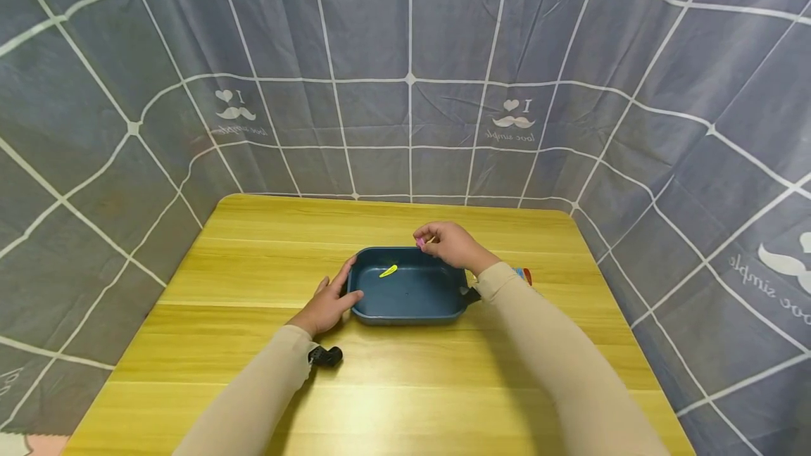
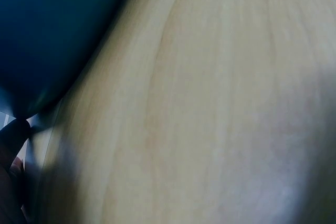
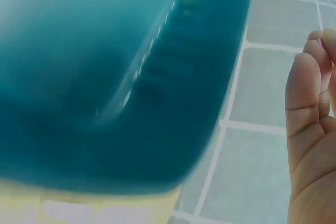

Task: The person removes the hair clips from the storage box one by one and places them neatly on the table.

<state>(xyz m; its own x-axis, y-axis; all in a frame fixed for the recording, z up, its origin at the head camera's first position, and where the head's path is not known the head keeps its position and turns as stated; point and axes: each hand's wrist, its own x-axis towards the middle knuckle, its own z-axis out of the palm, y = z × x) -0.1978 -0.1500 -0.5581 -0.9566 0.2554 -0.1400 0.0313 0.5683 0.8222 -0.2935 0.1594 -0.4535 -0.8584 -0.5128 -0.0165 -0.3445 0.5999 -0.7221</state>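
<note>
A dark blue rectangular plastic basin (image 1: pixel 405 319) rests on the wooden table in the head view. My left hand (image 1: pixel 324 307) holds its left side, thumb over the rim and fingers along the outer wall. Inside the basin, toward the far left, lies a slim yellow hair clip (image 1: pixel 388 271); its tip also shows at the top of the right wrist view. Over the far rim, my right hand (image 1: pixel 451 243) pinches a small pink piece (image 1: pixel 420 242) between thumb and fingertips. The fingers hide most of the piece, so I cannot tell its kind.
A colourful item with a red end (image 1: pixel 527 276) lies right of the basin, partly hidden by the right forearm. A black wrist camera (image 1: pixel 326 356) sits at the left cuff. Grey curtains (image 1: pixel 374 111) with white lines hang around the wooden table (image 1: pixel 253 245).
</note>
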